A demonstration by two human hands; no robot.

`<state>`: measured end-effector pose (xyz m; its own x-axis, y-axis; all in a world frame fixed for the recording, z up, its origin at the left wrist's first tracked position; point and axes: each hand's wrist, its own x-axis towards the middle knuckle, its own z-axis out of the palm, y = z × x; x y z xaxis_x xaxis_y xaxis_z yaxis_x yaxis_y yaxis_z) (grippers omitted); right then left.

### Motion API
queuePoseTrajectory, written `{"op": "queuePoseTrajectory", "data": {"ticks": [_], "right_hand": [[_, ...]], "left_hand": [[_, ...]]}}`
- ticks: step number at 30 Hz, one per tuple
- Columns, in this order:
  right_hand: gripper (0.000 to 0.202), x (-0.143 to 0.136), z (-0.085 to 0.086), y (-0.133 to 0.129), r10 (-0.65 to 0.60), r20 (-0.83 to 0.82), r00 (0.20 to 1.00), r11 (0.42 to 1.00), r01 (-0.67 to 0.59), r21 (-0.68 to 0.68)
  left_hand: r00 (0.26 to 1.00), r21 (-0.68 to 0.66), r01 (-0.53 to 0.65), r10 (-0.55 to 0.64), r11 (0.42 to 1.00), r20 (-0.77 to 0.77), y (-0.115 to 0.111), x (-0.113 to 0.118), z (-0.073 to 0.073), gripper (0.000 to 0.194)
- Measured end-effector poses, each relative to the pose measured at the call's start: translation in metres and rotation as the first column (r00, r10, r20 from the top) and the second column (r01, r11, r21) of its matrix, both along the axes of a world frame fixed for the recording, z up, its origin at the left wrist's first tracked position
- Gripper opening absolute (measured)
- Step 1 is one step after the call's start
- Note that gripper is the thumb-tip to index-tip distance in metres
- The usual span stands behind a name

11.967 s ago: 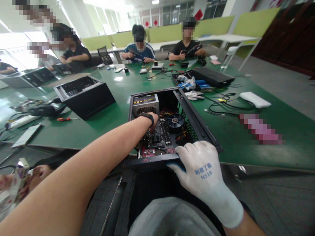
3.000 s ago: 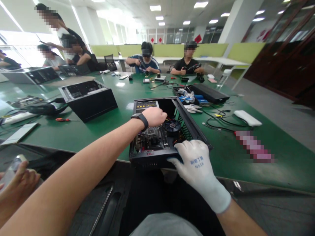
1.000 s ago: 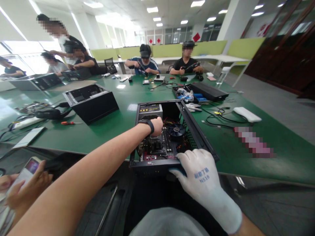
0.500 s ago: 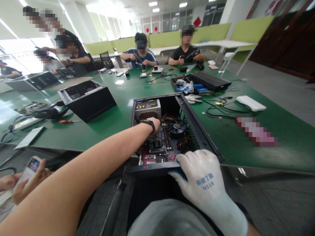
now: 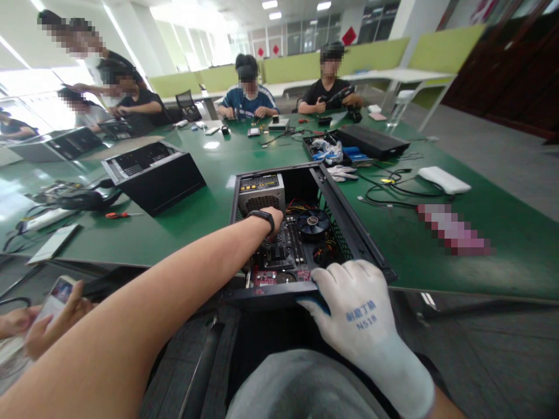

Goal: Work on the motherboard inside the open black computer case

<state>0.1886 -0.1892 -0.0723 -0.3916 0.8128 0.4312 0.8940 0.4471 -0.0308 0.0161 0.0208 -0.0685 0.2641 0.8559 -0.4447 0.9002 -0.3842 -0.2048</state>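
An open black computer case (image 5: 358,230) lies on its side at the table's near edge, tilted toward me. Inside are a power supply (image 5: 261,192), a motherboard (image 5: 283,244), a round black cooling fan (image 5: 313,222) and a red circuit card (image 5: 266,278). My left hand (image 5: 274,220), bare with a black wristband, reaches in over the motherboard beside the power supply. Its fingers curl down, and their tips and whatever they hold are hidden. My right hand (image 5: 356,308), in a white work glove, grips the near rim of the case, thumb outside and fingers over the edge.
Another computer case (image 5: 159,180) and a red screwdriver (image 5: 120,215) lie to the left. A tray with gloves (image 5: 327,152), cables (image 5: 388,192) and a white box (image 5: 444,180) are to the right. A person's hand with a phone (image 5: 59,299) is at lower left; co-workers sit opposite.
My view has shifted very slightly. Both hands stay nearly where they were on the case. The person in blue opposite has raised their head and lowered their hands.
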Motion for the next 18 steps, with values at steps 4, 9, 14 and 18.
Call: {"op": "queuePoseTrajectory", "data": {"ticks": [4,9,14,18], "right_hand": [[0.032,-0.0002,0.0004,-0.0003,-0.001,0.002,1.0,1.0,0.001,-0.001],[0.032,-0.0008,0.0004,-0.0003,-0.001,0.0,1.0,1.0,0.001,0.018],[0.031,-0.0013,0.0002,0.0,-0.005,0.007,1.0,1.0,0.004,0.016],[0.031,-0.001,0.0004,-0.0001,0.002,0.005,1.0,1.0,-0.002,0.02]], "left_hand": [[1.0,-0.007,0.014,-0.014,1.0,0.001,0.0009,-0.0008,-0.0002,0.054],[1.0,-0.016,0.006,-0.007,1.0,-0.018,0.0023,0.0,0.0003,0.052],[0.999,-0.026,0.023,-0.024,0.999,-0.026,0.0033,0.0003,0.0004,0.053],[0.999,-0.033,0.024,-0.025,0.999,-0.033,0.002,0.0005,0.0023,0.054]]}}
